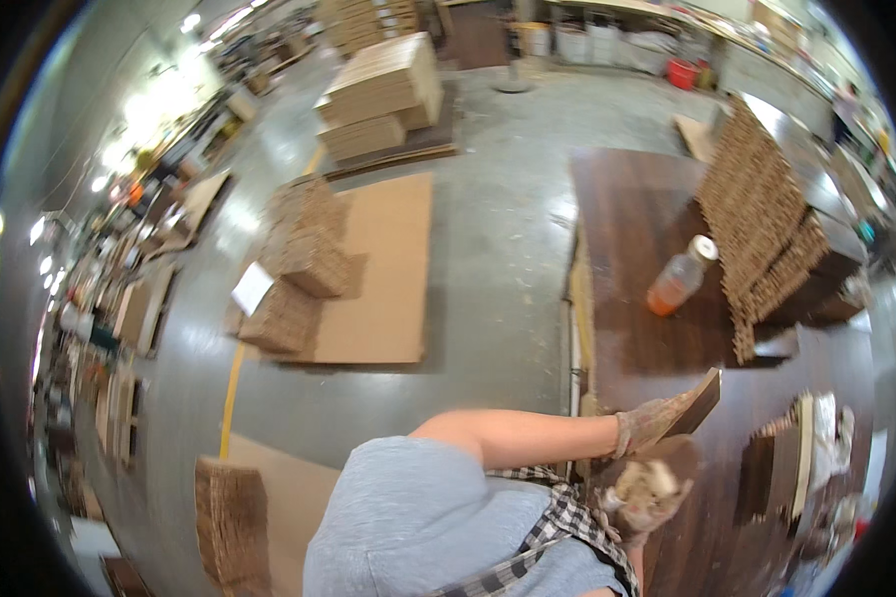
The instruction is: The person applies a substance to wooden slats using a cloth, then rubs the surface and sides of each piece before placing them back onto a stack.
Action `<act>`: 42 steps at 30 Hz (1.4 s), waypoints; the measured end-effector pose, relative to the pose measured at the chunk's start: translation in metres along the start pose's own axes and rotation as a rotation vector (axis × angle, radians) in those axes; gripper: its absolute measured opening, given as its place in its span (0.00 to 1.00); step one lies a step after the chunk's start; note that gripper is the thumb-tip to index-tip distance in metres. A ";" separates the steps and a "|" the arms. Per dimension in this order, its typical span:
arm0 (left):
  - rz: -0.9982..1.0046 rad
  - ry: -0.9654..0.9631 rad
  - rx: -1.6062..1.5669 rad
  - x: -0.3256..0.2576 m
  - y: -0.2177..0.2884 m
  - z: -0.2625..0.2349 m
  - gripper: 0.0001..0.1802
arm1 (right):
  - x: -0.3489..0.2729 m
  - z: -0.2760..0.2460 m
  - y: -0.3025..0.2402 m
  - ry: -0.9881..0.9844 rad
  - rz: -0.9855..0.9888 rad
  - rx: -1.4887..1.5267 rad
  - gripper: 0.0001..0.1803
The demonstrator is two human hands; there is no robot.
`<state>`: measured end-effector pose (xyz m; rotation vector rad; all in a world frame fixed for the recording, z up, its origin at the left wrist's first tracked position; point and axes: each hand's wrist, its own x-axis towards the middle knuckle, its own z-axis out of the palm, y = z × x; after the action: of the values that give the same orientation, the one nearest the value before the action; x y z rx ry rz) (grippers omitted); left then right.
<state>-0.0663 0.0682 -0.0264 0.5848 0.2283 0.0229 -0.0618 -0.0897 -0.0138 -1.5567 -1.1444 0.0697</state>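
Near the left edge of the dark-brown tabletop point(622, 219), the left hand point(655, 423) clasps a thin brown board point(705, 401), the right hand point(653, 516) a blurred pale wad point(647, 481); beyond bare surface, a clear bottle point(679, 281) and stacked brown boards point(752, 199) stand in the way.

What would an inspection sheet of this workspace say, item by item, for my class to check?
Surface: glossy dark-brown tabletop.
Job's things: slim dark-brown flat board; pale crumpled wad, material unclear.
Clutter: clear bottle with white cap and orange liquid, leaning stack of brown rough-edged boards, both on the tabletop.
Grips: left grip holds the board; right grip holds the wad.
Cables: nothing clearly seen.
Surroundings: smooth grey floor; flat tan sheet bearing brown rough-sided stacks; round red bucket.
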 end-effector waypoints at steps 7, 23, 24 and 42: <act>0.421 -0.034 0.201 -0.039 0.003 0.004 0.34 | 0.078 0.002 0.023 0.258 0.041 0.260 0.28; 0.308 -0.112 -0.063 -0.017 -0.018 -0.011 0.23 | 0.043 0.005 0.028 0.039 0.038 0.162 0.37; 0.231 -0.155 -0.115 -0.021 -0.019 -0.014 0.22 | 0.057 0.004 0.036 0.128 0.103 0.135 0.36; -0.151 0.001 0.751 -0.001 0.045 -0.027 0.27 | 0.048 -0.052 -0.025 0.586 0.251 0.171 0.13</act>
<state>-0.0714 0.1207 -0.0236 1.3129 0.2816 -0.2180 -0.0209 -0.0974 0.0489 -1.4268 -0.4699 -0.1135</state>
